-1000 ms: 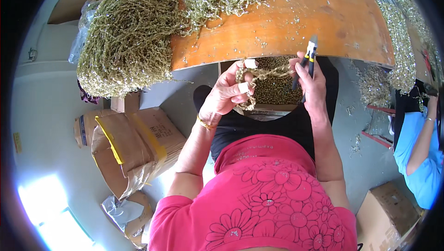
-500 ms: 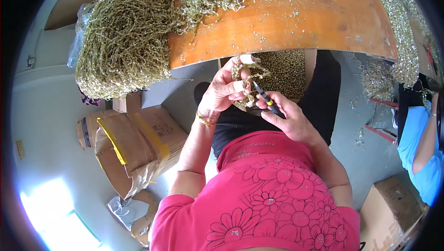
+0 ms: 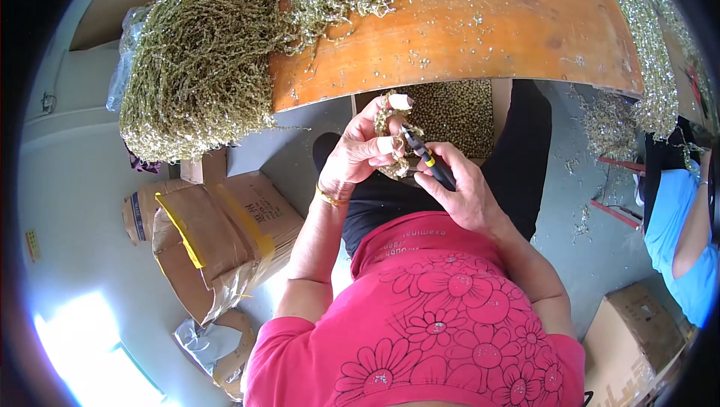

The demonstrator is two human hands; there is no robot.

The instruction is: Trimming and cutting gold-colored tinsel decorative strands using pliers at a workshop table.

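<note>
- The left hand (image 3: 365, 153) is raised just below the near edge of the orange table (image 3: 480, 24), fingers curled and pinching a short length of gold bead strand (image 3: 390, 144) — two fingertips are wrapped in white tape.
- The right hand (image 3: 461, 193) is closed around a small black-and-yellow cutter (image 3: 425, 156), whose tip touches the strand beside the left fingers.
- Half a second ago the cutter lay lower against the strand; a second ago the right hand held it up near the table edge, apart from the left.
- A tray of loose gold beads (image 3: 450, 111) sits under the table edge, right behind the hands.
- A big heap of gold strands (image 3: 199, 62) hangs over the table's left end — unchanged.
- Cardboard boxes (image 3: 210, 227) stand on the floor, left of the table.
</note>
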